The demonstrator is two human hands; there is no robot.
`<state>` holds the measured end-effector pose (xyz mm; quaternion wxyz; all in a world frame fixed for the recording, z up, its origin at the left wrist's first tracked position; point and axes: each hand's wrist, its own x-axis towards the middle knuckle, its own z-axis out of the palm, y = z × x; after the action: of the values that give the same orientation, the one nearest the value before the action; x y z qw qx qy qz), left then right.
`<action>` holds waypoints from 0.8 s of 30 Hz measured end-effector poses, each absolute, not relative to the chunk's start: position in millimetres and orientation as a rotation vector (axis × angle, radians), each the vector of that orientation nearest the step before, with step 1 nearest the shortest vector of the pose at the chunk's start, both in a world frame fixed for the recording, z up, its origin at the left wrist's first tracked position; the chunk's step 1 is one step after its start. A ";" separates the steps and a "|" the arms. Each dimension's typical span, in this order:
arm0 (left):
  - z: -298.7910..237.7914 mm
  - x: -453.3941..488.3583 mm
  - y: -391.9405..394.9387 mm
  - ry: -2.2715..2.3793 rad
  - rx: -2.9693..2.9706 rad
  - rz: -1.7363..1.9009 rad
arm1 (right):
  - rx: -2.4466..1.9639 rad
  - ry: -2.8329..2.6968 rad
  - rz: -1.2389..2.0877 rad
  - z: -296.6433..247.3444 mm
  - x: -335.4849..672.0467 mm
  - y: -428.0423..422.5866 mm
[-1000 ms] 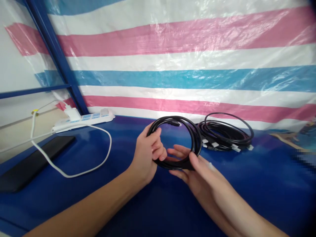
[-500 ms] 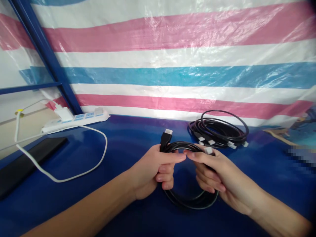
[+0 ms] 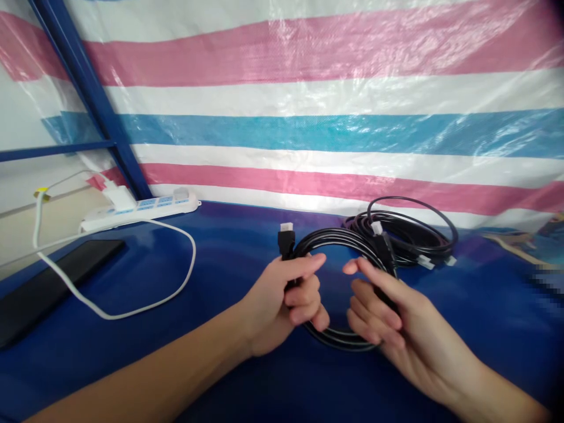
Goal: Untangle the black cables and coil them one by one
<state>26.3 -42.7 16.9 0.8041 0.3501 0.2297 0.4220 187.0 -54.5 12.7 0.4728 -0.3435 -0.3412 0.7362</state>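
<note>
A coiled black cable (image 3: 339,238) is held between both hands above the blue table (image 3: 176,346). My left hand (image 3: 284,296) is closed round the coil's left side, with one black plug (image 3: 286,239) sticking up above the fingers. My right hand (image 3: 392,320) grips the coil's right side, where a second plug (image 3: 379,235) pokes up past the fingertips. The coil stands tilted, its lower arc hanging between the two palms.
A second bundle of black cables (image 3: 414,235) with white-tipped plugs lies behind on the right. A white power strip (image 3: 141,208) with a white cord (image 3: 132,305) lies at the back left. A flat black device (image 3: 48,282) lies at the left. A striped tarp backs the table.
The coil has been turned and lifted a little. Both plug ends now stand up at its left and right sides, and my hands have drawn slightly apart.
</note>
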 end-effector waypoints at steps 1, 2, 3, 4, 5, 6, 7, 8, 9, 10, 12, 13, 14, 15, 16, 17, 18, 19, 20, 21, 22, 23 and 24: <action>15.9 27.8 -44.4 0.480 0.763 0.859 | -0.839 -0.843 1.807 13.3 189.4 -52.7; 15.6 28.4 -45.9 0.461 0.771 0.818 | -0.836 -0.863 1.828 13.6 191.9 -51.1; 15.9 28.2 -46.9 0.439 0.772 0.785 | -0.828 -0.895 1.863 13.5 194.2 -49.8; 16.7 27.2 -47.2 0.421 0.769 0.761 | -0.814 -0.923 1.900 13.0 196.2 -48.9; 17.9 25.5 -47.0 0.411 0.762 0.743 | -0.791 -0.941 1.937 12.1 197.6 -48.4; 19.2 23.6 -46.2 0.413 0.759 0.733 | -0.750 -0.951 1.975 11.1 198.6 -48.3; 20.3 21.7 -45.3 0.418 0.769 0.723 | -0.700 -0.955 2.010 10.0 199.1 -48.6; 21.1 20.1 -44.3 0.425 0.792 0.712 | -0.644 -0.956 2.039 9.0 199.2 -49.3; 21.6 19.0 -43.5 0.429 0.825 0.705 | -0.600 -0.957 2.060 8.3 199.0 -50.2; 21.7 18.5 -43.2 0.433 0.856 0.705 | -0.580 -0.958 2.070 7.9 198.6 -51.5; 21.4 18.8 -43.9 0.432 0.901 0.719 | -0.609 -0.987 2.040 8.6 197.8 -54.7; 21.3 19.4 -44.8 0.430 0.915 0.729 | -0.646 -1.018 2.008 9.6 197.4 -56.5; 21.5 20.1 -45.9 0.430 0.922 0.741 | -0.678 -1.056 1.976 11.0 197.0 -58.3; 21.9 20.6 -47.0 0.430 0.929 0.745 | -0.705 -1.094 1.952 12.5 196.8 -60.0; 22.4 21.0 -47.9 0.429 0.936 0.746 | -0.718 -1.131 1.935 13.9 196.7 -61.5; 22.9 21.1 -48.5 0.427 0.941 0.747 | -0.723 -1.164 1.926 15.0 196.8 -62.5; 23.2 21.1 -48.7 0.429 0.945 0.746 | -0.726 -1.185 1.923 15.8 197.1 -63.1; 23.3 21.0 -48.4 0.432 0.947 0.744 | -0.726 -1.197 1.925 16.0 197.6 -63.2; 23.0 21.0 -47.8 0.443 0.947 0.745 | -0.731 -1.204 1.924 15.9 198.1 -62.7; 22.4 21.1 -46.9 0.457 0.945 0.750 | -0.741 -1.208 1.923 15.4 198.7 -61.9; 21.5 21.4 -45.8 0.474 0.943 0.756 | -0.756 -1.209 1.921 14.7 199.3 -60.8; 20.6 21.8 -44.7 0.493 0.939 0.764 | -0.773 -1.208 1.918 14.1 199.8 -59.5; 19.8 22.2 -43.8 0.510 0.937 0.768 | -0.786 -1.208 1.916 13.6 200.1 -58.3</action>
<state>22.2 -43.8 19.8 0.7917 0.4355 0.2369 0.3570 200.1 -58.3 13.6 0.3637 -0.3053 -0.4693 0.7445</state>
